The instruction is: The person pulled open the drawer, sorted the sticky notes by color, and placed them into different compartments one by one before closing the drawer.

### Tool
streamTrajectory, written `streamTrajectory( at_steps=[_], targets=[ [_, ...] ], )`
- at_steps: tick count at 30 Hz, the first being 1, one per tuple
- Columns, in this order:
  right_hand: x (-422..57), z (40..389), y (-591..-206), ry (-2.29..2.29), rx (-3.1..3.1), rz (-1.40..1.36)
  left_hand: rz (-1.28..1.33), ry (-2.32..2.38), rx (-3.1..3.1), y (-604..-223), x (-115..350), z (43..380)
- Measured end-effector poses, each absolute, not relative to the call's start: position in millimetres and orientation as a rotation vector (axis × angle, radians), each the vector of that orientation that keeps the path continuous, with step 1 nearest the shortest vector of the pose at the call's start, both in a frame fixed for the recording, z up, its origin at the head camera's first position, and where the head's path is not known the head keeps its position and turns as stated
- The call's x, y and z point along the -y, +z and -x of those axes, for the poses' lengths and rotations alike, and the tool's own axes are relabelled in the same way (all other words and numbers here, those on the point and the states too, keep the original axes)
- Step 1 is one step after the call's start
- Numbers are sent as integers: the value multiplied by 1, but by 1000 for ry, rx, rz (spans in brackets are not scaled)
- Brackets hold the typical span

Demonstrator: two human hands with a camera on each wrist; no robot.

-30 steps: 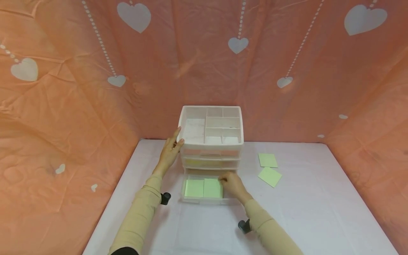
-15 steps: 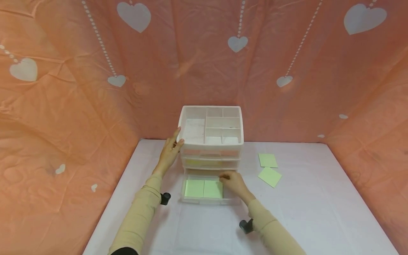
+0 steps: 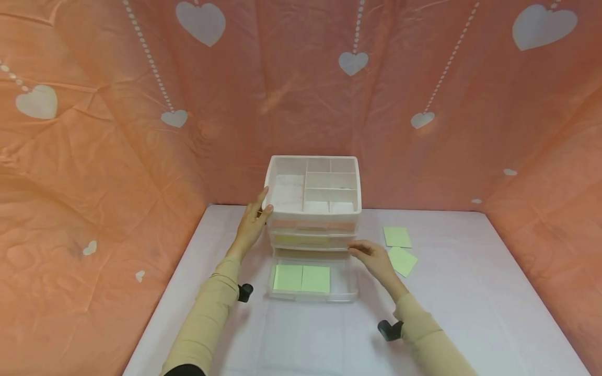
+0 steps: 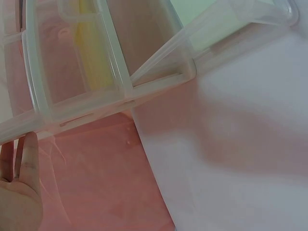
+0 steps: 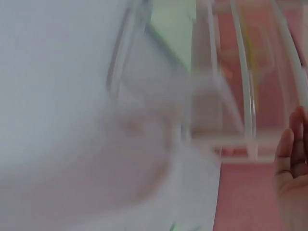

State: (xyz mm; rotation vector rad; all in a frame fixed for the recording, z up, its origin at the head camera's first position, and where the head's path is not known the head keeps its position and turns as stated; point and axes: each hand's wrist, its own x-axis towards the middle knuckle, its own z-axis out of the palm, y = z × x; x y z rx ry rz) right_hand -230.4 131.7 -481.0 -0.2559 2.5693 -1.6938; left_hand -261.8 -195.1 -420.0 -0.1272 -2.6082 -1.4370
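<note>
A white plastic drawer organizer (image 3: 314,213) has its bottom drawer (image 3: 345,279) pulled out. Two pale green sticky note pads (image 3: 288,278) lie side by side in that drawer, toward its left. My left hand (image 3: 251,222) rests against the organizer's upper left side, fingers extended along it; its fingertips also show in the left wrist view. My right hand (image 3: 374,261) hovers at the right of the open drawer, holding nothing, its fingers loosely bent. To its right on the table lie two more green sticky note pads, the far one (image 3: 397,236) and the near one (image 3: 403,261), partly behind the hand.
The organizer's top tray (image 3: 288,193) has several compartments. Something yellow (image 3: 301,240) shows through the middle drawer's front. A white cloth covers the table (image 3: 470,292), and an orange curtain (image 3: 301,104) with white hearts hangs behind and at both sides.
My right hand has left the drawer and moved right, toward the loose green pads, uncovering the drawer's right part. The left hand keeps its place on the organizer.
</note>
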Motion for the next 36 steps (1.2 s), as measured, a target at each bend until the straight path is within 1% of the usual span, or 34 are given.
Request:
streamTrajectory(
  at_steps=[5,12,17,27,36],
  targets=[
    [-166,232,-482,-1669,-2584,107,127,-1418,2613,-419,194,261],
    [-206,236,-486,-1537,-2681,48,136,-1437,2611,-419,195,261],
    [-226,240,-492,-1444,-2740,7,140,-1428,2616,-419,195,261],
    [-246,240,-515,-1403,-2663,-116,124,-1409,2620,-421,194,262],
    [-252,242,-530,-1296,-2674,-211,128,-1419,2607,-421,195,264]
  ],
)
